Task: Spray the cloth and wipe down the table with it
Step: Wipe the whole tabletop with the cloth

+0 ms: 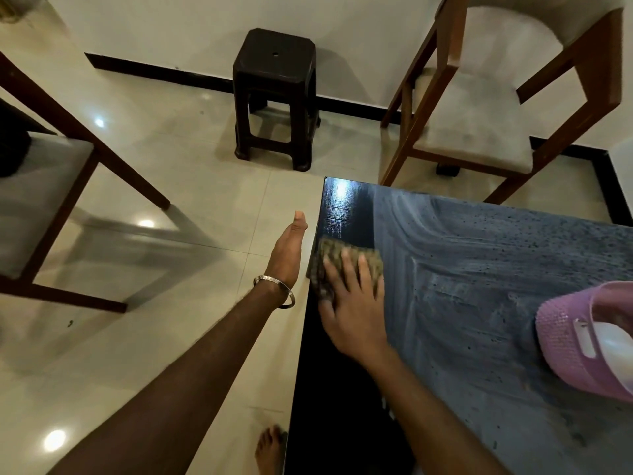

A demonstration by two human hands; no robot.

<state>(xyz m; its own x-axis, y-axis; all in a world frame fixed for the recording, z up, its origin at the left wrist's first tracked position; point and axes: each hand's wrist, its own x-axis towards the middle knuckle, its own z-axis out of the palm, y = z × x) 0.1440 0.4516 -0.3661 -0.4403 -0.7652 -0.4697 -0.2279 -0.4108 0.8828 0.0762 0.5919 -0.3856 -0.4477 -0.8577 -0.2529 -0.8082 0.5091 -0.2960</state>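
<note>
Olive-brown cloth sits at the left edge of the dark tabletop, and our right hand presses flat on it, fingers spread. Our left hand hangs open just off the edge, fingers straight, holding nothing. Wet streaks cover the surface. A pink basket sits at the right.

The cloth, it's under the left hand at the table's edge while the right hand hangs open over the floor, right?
Not quite: the hands are swapped. The head view shows the right hand pressing the cloth at the table edge, while the left hand hangs open over the floor.
</note>
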